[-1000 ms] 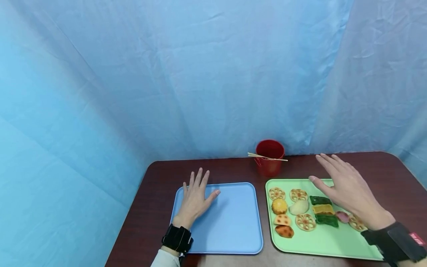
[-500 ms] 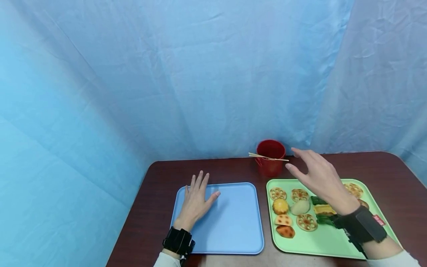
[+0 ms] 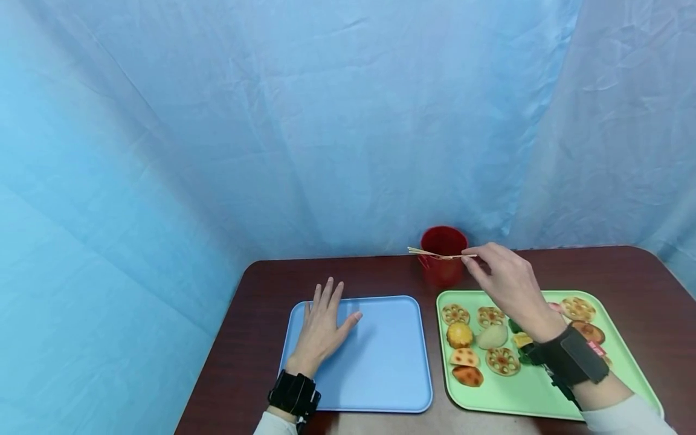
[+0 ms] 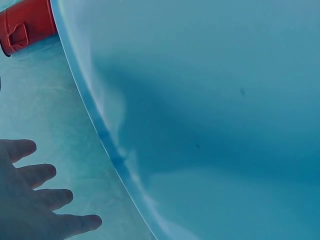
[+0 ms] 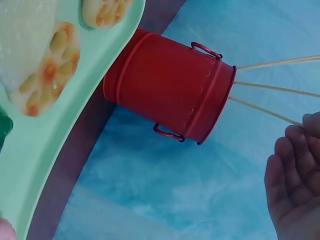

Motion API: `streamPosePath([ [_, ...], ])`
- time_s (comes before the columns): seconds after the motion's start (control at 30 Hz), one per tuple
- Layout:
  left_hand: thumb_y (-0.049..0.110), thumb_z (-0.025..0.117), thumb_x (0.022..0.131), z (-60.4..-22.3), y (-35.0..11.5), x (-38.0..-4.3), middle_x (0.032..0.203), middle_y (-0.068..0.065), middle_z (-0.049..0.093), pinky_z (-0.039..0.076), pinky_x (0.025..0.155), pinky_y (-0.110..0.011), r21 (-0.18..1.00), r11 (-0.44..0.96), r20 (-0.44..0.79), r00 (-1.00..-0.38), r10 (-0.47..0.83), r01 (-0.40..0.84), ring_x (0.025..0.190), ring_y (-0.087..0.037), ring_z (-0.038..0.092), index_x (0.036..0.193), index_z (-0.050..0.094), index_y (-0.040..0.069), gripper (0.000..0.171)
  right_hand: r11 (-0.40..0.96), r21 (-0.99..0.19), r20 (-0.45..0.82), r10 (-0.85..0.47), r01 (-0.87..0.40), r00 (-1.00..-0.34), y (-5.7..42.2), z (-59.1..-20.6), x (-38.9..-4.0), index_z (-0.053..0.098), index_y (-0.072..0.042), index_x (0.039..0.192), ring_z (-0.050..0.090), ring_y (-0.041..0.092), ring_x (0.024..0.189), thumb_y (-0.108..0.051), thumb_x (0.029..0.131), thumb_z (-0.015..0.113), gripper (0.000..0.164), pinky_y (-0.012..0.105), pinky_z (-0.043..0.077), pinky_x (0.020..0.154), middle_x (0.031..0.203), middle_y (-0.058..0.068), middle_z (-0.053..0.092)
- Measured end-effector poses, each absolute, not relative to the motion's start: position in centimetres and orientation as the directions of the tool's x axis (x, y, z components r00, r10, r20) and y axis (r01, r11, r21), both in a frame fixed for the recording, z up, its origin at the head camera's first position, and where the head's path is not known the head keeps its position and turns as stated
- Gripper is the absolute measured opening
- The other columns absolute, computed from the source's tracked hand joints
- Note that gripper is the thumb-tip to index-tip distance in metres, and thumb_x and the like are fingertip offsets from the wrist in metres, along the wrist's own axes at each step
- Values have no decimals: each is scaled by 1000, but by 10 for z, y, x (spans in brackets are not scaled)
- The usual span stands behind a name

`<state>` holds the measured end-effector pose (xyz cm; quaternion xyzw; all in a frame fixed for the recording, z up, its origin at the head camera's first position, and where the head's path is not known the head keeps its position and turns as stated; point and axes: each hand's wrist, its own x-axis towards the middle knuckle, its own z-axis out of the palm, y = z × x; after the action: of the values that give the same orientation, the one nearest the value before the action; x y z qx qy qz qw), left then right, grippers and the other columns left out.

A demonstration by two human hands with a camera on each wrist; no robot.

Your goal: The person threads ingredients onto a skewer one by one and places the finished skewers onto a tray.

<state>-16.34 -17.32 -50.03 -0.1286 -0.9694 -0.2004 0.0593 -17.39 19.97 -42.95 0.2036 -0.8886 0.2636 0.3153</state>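
Thin wooden skewers (image 5: pixel 275 89) stick out of the mouth of a red metal bucket (image 3: pixel 443 269) with small side handles. My right hand (image 3: pixel 508 281) pinches the end of one skewer (image 5: pixel 265 109) between thumb and fingertips, beside the bucket's rim. Fingers spread, my left hand (image 3: pixel 319 335) is over the left part of a blue tray (image 3: pixel 386 362) and holds nothing. The left wrist view catches the left fingers (image 4: pixel 55 199) beyond the tray's edge. Below my right forearm lies a green tray (image 3: pixel 489 396) of food pieces, partly hidden by that arm.
On the green tray are lotus root slices (image 3: pixel 502 362), a round yellow piece (image 3: pixel 459 334), a pale piece (image 3: pixel 492 336) and brown-spotted slices (image 3: pixel 467 376). Both trays and the bucket stand on a dark wooden table (image 3: pixel 228 362). A blue curtain (image 3: pixel 326 151) hangs behind.
My right hand has moved left from over the green tray to the bucket and has taken hold of a skewer's end. The left hand has stayed almost where it was.
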Motion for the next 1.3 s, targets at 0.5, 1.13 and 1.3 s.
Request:
streamPosePath([
  [0.5,57,61,99,-497,-167,-163,169,-15,24,24,115,-70,380,879,171,-956,239,288,155,-42,18,161,35,11,82,780,-293,836,-71,-553,-543,218,-405,-137,78,-4,109,65,23,75,-52,107,50,56,25,41,61,91,10,75],
  [1.13,53,60,101,-448,-137,-157,165,-3,38,38,113,-58,571,711,329,-908,260,410,150,-26,36,158,44,15,70,686,-422,894,205,-592,-399,208,-370,-103,77,9,95,52,-17,72,-29,98,66,39,6,29,61,83,17,73],
  [1.3,38,64,103,-429,-124,-150,157,-3,48,45,109,-51,708,534,381,-887,262,462,142,-21,47,153,50,14,57,497,-529,847,269,-688,-458,202,-374,-100,70,17,99,64,-11,78,-1,91,68,19,7,43,69,96,-5,75],
])
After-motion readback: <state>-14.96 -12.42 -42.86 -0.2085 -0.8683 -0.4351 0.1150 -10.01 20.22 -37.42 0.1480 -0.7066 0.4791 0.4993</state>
